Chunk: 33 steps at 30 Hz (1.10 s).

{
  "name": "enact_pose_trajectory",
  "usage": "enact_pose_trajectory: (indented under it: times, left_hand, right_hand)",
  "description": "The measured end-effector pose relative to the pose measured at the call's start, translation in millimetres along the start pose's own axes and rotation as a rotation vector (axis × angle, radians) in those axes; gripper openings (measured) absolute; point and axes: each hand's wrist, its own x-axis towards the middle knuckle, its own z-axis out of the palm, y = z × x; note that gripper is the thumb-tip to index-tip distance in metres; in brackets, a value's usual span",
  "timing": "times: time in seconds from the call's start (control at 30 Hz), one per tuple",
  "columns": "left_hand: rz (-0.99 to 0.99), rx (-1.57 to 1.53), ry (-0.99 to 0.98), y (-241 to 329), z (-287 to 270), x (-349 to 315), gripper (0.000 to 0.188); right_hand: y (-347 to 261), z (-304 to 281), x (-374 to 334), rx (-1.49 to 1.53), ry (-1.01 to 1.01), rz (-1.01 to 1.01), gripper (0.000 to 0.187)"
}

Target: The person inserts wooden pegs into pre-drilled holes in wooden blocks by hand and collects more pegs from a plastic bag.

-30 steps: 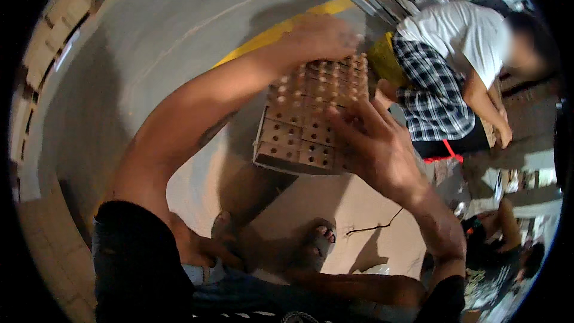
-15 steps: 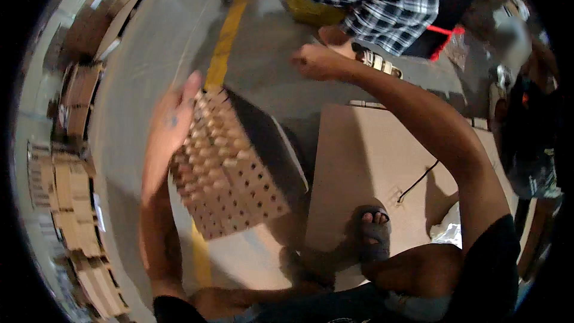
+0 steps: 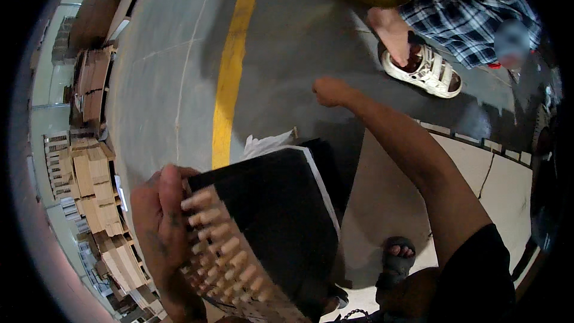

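My left hand (image 3: 164, 215) grips the upper left corner of a black-sided box (image 3: 272, 209). The thumb lies on top, and the box is tilted toward me. One face of it is a brown perforated board with rows of pale wooden pegs (image 3: 224, 251) sticking out of its holes. Its lower part runs out of view behind my lap. My right hand (image 3: 332, 91) is held out over the grey floor, apart from the box. Its fingers are curled into a fist, and whatever it holds, if anything, is hidden.
A white plastic bag (image 3: 269, 143) lies just behind the box. Brown sheet board (image 3: 382, 203) covers the floor under my sandaled foot (image 3: 397, 257). Across from me sits a person in plaid cloth (image 3: 454, 6), a bare foot by a white sandal (image 3: 433, 75). Cardboard stacks (image 3: 98, 185) line the left.
The box has turned and come nearer to me, so more of its black side shows. My left hand still holds it. My right fist stays raised, and the view has shifted.
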Motion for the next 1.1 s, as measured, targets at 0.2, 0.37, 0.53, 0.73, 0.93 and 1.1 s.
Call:
enact_pose_trajectory:
  times: [0.2,0.37,0.53,0.73,0.93,1.1]
  left_hand:
    - [0.059,0.135,0.005,-12,3,5,0.058]
    - [0.136,0.189,0.138,2,16,2,0.055]
    - [0.134,0.146,0.091,8,12,2,0.053]
    - [0.148,0.173,-0.043,-8,-2,8,0.037]
    - [0.433,0.227,0.084,-34,-5,3,0.03]
    - [0.52,0.175,0.239,-33,5,5,0.058]
  right_hand:
    - [11,35,22,0.055,0.009,0.016,0.022]
    - [8,30,18,-0.319,-0.135,-0.189,0.021]
    - [-54,49,9,-0.388,-0.258,-0.561,0.018]
    - [-42,115,23,-0.338,-0.208,-0.728,0.025]
    - [-78,49,-19,-0.028,-0.014,-0.278,0.03]
    - [-45,-70,-59,0.614,0.381,-0.376,0.028]
